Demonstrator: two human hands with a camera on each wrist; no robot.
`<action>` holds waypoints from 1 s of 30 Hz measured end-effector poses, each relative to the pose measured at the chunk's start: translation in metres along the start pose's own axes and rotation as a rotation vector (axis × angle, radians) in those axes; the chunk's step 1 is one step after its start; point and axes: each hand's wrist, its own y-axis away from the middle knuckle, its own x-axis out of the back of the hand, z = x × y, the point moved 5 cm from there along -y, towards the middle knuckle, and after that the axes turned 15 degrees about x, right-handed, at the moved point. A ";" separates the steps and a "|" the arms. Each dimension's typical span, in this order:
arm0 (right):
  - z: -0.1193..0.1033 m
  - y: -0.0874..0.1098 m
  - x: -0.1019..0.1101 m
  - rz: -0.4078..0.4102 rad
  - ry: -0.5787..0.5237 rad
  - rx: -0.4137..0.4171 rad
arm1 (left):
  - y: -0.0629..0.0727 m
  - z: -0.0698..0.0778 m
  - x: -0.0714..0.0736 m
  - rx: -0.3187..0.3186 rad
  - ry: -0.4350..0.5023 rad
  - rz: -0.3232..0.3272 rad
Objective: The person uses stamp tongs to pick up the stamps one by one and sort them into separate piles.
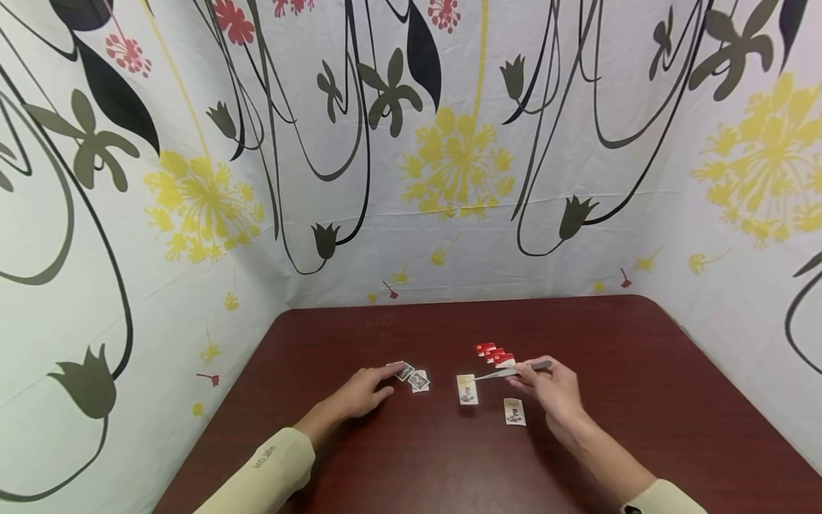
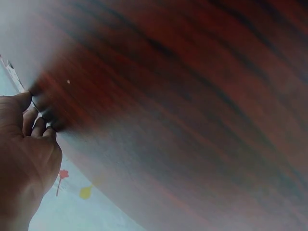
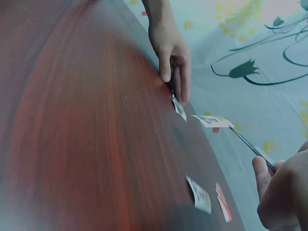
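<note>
My right hand (image 1: 557, 392) grips grey tweezers (image 1: 510, 371), whose tips pinch the edge of a pale stamp (image 1: 467, 391). In the right wrist view that stamp (image 3: 211, 121) hangs above the dark red table, tilted off the tips. On the left, my left hand (image 1: 361, 392) reaches out with its index finger extended, its tip at a grey-and-white stamp (image 1: 404, 372). Beside that one, more grey-and-white stamps (image 1: 419, 381) overlap. The left wrist view shows the left hand (image 2: 29, 159) only at its edge, and the stamps there are mostly hidden.
Several red-and-white stamps (image 1: 494, 355) lie in a slanting row behind the tweezers. Another pale stamp (image 1: 514, 412) lies left of my right wrist. The glossy table (image 1: 449, 457) ends at a flower-patterned cloth (image 1: 462, 264) at the back and sides.
</note>
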 end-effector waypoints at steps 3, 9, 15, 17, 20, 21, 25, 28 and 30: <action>-0.002 0.004 0.016 0.000 0.008 -0.009 | 0.000 0.000 0.000 0.001 -0.008 -0.001; -0.005 0.012 0.046 0.006 -0.008 -0.045 | 0.000 -0.001 0.000 0.012 -0.011 -0.010; -0.002 0.021 0.073 0.008 -0.001 -0.079 | 0.000 0.000 -0.001 -0.005 -0.014 -0.005; -0.001 0.022 0.078 0.015 0.003 -0.079 | 0.000 0.000 0.000 -0.008 -0.016 -0.003; 0.002 0.024 0.084 0.021 0.015 -0.087 | 0.001 0.001 0.001 -0.014 -0.019 0.000; 0.003 0.024 0.086 0.023 0.021 -0.092 | 0.000 0.001 0.001 -0.009 -0.019 -0.004; 0.006 0.026 0.090 0.024 0.036 -0.103 | 0.000 0.000 0.000 0.003 -0.021 -0.010; 0.009 0.027 0.094 0.038 0.048 -0.104 | 0.000 0.001 0.000 0.005 -0.023 -0.008; 0.011 0.028 0.096 0.048 0.062 -0.102 | 0.000 0.001 0.000 0.008 -0.025 -0.007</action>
